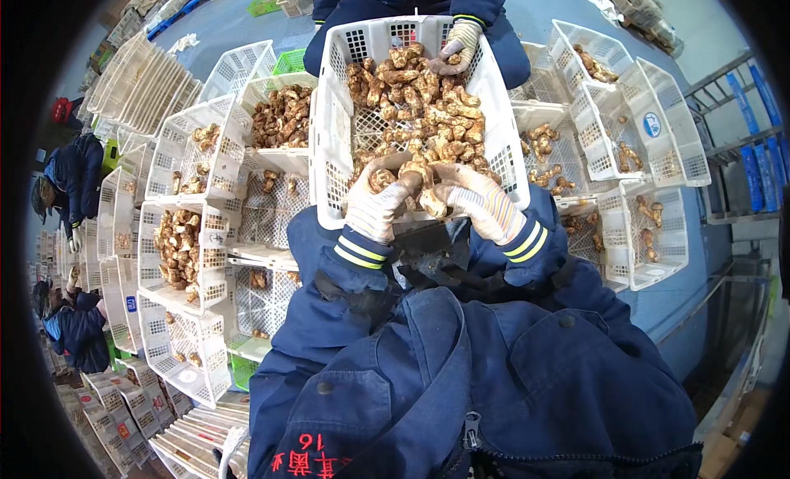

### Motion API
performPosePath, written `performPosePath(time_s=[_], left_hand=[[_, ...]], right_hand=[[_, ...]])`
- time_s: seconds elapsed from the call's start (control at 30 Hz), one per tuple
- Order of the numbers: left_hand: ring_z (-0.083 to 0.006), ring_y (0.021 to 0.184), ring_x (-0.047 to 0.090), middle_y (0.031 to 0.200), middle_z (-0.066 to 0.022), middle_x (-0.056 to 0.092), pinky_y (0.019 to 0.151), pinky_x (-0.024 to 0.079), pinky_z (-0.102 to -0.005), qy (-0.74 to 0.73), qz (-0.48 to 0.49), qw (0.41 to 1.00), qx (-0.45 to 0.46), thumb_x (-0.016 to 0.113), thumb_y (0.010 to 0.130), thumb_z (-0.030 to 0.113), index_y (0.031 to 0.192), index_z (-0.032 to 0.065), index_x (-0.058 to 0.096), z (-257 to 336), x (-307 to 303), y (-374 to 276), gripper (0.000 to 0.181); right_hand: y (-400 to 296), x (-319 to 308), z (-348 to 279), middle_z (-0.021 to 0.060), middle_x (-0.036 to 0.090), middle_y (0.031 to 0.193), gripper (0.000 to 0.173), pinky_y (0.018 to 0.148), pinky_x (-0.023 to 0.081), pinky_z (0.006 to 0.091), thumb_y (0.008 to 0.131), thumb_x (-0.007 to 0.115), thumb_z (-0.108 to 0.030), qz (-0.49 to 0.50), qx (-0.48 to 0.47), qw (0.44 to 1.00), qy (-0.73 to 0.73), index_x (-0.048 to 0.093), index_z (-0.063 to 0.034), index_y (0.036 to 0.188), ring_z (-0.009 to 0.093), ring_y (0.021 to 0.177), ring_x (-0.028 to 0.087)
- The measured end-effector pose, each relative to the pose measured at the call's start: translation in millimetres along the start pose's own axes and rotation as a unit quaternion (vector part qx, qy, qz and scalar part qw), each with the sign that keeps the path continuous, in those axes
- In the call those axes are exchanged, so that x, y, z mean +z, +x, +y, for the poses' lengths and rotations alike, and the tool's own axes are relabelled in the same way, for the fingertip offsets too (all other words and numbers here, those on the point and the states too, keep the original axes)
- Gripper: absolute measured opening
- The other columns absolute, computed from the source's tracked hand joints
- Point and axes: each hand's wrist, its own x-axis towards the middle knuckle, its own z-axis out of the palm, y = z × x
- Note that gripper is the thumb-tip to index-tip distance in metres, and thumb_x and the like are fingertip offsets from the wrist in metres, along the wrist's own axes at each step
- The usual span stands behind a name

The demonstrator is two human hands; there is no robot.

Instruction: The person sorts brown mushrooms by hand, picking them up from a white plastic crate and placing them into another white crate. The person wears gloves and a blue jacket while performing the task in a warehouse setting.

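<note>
A white plastic crate (333, 139) with perforated walls rests in front of me, holding many brown-and-cream matsutake mushrooms (460, 115). Both my hands wear striped knit gloves and are over its near end. My left hand (376, 201) has its fingers around a mushroom (382, 180) and its thumb against another mushroom (434, 202) between the two hands. That middle mushroom is also gripped by the fingers of my right hand (481, 201). Across the crate, another person's gloved hand (460, 47) holds a small mushroom at the far right corner.
White crates with sorted mushrooms flank me, including a fuller crate (179, 250) at left and a sparse one (654, 232) at right. Stacked crates (142, 87) stand at upper left. Other people (74, 176) work at far left. A metal rack (734, 133) stands at right.
</note>
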Motion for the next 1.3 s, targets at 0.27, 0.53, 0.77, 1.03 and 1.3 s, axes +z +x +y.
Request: performPosePath(time_s=[0.27, 0.53, 0.77, 1.03, 1.3], left_hand=[[-0.0140, 0.080, 0.061, 0.091, -0.0067, 0.064, 0.070, 0.051, -0.0278, 0.044, 0.004, 0.999, 0.002, 0.069, 0.085, 0.030, 0.109, -0.0006, 0.062, -17, -13, 12, 0.040], [-0.0278, 0.082, 0.063, 0.092, -0.0116, 0.060, 0.067, 0.057, -0.0367, -0.148, 0.008, 0.988, -0.039, 0.069, 0.083, 0.029, 0.126, 0.0014, 0.049, -27, -29, 13, 0.055], [-0.0274, 0.089, 0.059, 0.101, -0.0143, 0.058, 0.078, 0.054, -0.0393, -0.173, -0.030, 0.982, 0.066, 0.061, 0.084, 0.013, 0.128, -0.0001, 0.042, -46, -15, 22, 0.050], [-0.0276, 0.095, 0.060, 0.115, -0.0184, 0.055, 0.077, 0.054, -0.0367, -0.126, -0.058, 0.990, -0.012, 0.063, 0.083, 0.011, 0.138, 0.0054, 0.034, -25, -44, 18, 0.063], [-0.0286, 0.087, 0.061, 0.104, -0.0136, 0.056, 0.065, 0.053, -0.0356, -0.202, -0.027, 0.979, -0.018, 0.066, 0.085, 0.021, 0.136, 0.0074, 0.034, -47, -50, 35, 0.062]], right_hand=[[8, -9, 15, 0.0084, 0.061, 0.110, 0.040, 0.087, 0.047, 0.0269, 0.083, 0.058, 0.000, -0.068, 0.008, 0.976, 0.204, 0.051, 0.0047, 0.121, 0.014, 0.098, 0.058], [4, -28, 3, 0.0153, 0.063, 0.105, 0.043, 0.080, 0.055, 0.0371, 0.080, 0.060, -0.005, -0.048, 0.044, 0.951, 0.301, 0.052, 0.0050, 0.120, 0.026, 0.101, 0.061], [8, -30, 20, 0.0114, 0.061, 0.107, 0.039, 0.083, 0.046, 0.0279, 0.084, 0.051, -0.009, 0.035, -0.051, 0.967, 0.249, 0.051, 0.0042, 0.122, 0.019, 0.095, 0.059], [31, -38, 40, 0.0103, 0.057, 0.118, 0.056, 0.093, 0.044, 0.0304, 0.077, 0.059, -0.007, 0.040, -0.014, 0.990, 0.133, 0.046, 0.0056, 0.130, 0.019, 0.106, 0.055], [35, -35, 42, 0.0081, 0.058, 0.110, 0.031, 0.092, 0.046, 0.0349, 0.082, 0.051, -0.004, 0.046, -0.007, 0.952, 0.304, 0.056, -0.0017, 0.113, 0.020, 0.105, 0.055]])
